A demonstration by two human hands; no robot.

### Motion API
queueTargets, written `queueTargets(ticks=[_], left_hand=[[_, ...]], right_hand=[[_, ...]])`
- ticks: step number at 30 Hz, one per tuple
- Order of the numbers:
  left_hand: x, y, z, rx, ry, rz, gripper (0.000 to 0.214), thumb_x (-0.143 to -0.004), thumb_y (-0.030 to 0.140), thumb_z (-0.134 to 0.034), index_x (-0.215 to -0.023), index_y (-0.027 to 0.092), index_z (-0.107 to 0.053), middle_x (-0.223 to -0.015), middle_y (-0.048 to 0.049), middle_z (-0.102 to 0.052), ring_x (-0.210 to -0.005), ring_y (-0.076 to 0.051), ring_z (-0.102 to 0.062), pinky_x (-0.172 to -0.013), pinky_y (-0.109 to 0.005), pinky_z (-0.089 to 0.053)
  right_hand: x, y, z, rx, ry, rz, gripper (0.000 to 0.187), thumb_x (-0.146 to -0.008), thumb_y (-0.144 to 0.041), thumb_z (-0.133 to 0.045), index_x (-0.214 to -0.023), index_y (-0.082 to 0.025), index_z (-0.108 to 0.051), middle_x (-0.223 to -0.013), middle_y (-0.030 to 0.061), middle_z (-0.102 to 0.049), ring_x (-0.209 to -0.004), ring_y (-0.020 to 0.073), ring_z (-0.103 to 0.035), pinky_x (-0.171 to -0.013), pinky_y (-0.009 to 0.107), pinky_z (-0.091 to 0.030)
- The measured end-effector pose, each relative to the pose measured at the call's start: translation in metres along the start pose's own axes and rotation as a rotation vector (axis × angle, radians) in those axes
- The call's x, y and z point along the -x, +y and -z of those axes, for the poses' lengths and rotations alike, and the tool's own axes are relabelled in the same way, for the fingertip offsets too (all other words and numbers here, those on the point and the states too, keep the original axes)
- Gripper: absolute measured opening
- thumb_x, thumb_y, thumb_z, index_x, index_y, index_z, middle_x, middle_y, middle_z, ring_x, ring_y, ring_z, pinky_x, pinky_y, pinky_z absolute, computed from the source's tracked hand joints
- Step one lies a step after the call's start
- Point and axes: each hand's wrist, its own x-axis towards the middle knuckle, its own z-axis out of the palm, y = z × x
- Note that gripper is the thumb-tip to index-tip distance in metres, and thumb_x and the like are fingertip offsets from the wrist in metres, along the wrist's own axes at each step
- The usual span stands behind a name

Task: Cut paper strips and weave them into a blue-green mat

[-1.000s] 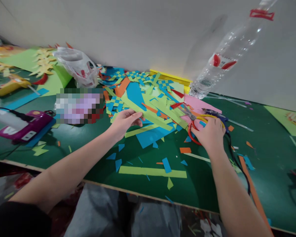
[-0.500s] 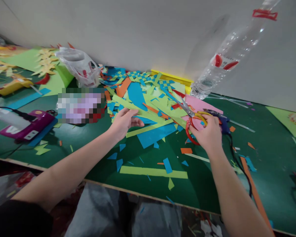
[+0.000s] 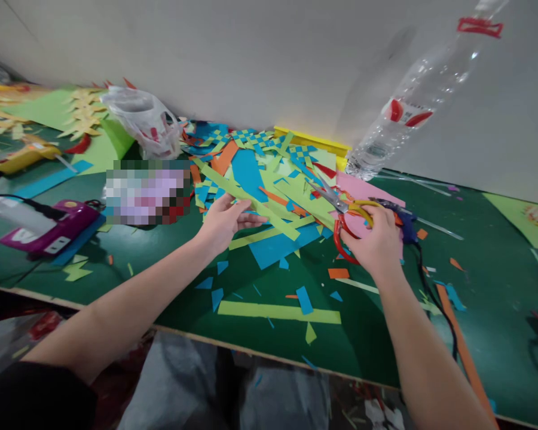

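My left hand [image 3: 226, 222] pinches a long light-green paper strip [image 3: 251, 201] and holds it lifted slantwise above the heap of cut paper [image 3: 269, 173]. My right hand [image 3: 379, 242] is closed round the red and yellow handles of a pair of scissors [image 3: 341, 216], lifted off the green table [image 3: 376, 334], blades pointing left toward the strip. The pile under both hands mixes blue, green and orange scraps and several woven blue-green squares.
A clear plastic bottle [image 3: 407, 107] leans against the wall at the back right. A purple glue gun [image 3: 49, 230] with a cable lies at the left, a plastic bag [image 3: 143, 122] behind it. A green strip [image 3: 278, 312] lies near the front edge. A dark glue gun [image 3: 399, 218] sits right of my right hand.
My right hand has lifted the scissors off the table and brought them left. My left hand has raised the green strip out of the pile.
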Motion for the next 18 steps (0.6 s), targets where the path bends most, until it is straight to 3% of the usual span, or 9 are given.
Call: queueTargets(ticks=[7,12,18], left_hand=[[-0.0014,-0.0039,0.0043,-0.049,-0.094,-0.045,0.028,-0.069,0.025,-0.075,-0.088,0.013,-0.058,-0.081,-0.0064,-0.071,-0.071,-0.018,-0.071,-0.075,-0.032,-0.059],[-0.0020,-0.0042,0.0055,-0.007,-0.128,-0.073,0.039,-0.063,0.020,-0.080,-0.094,0.017,-0.056,-0.080,-0.0005,-0.071,-0.072,-0.014,-0.069,-0.073,-0.028,-0.058],[-0.0025,-0.0044,0.0062,-0.118,-0.097,-0.049,0.035,-0.064,0.024,-0.080,-0.091,0.016,-0.060,-0.074,0.0009,-0.067,-0.069,-0.014,-0.068,-0.064,-0.024,-0.055]], right_hand=[[0.0011,0.0005,-0.0010,0.011,0.016,0.030,0.053,-0.065,-0.036,-0.071,-0.112,-0.020,-0.052,-0.113,0.0143,-0.056,-0.100,0.0307,-0.056,-0.081,0.049,-0.048],[0.0007,0.0002,-0.0006,0.025,0.024,0.037,0.052,-0.065,-0.037,-0.071,-0.111,-0.020,-0.053,-0.112,0.0139,-0.056,-0.096,0.0300,-0.057,-0.079,0.048,-0.049],[0.0013,0.0016,-0.0014,0.014,0.003,0.040,0.054,-0.065,-0.035,-0.073,-0.112,-0.021,-0.052,-0.115,0.0139,-0.056,-0.103,0.0316,-0.056,-0.082,0.050,-0.048]])
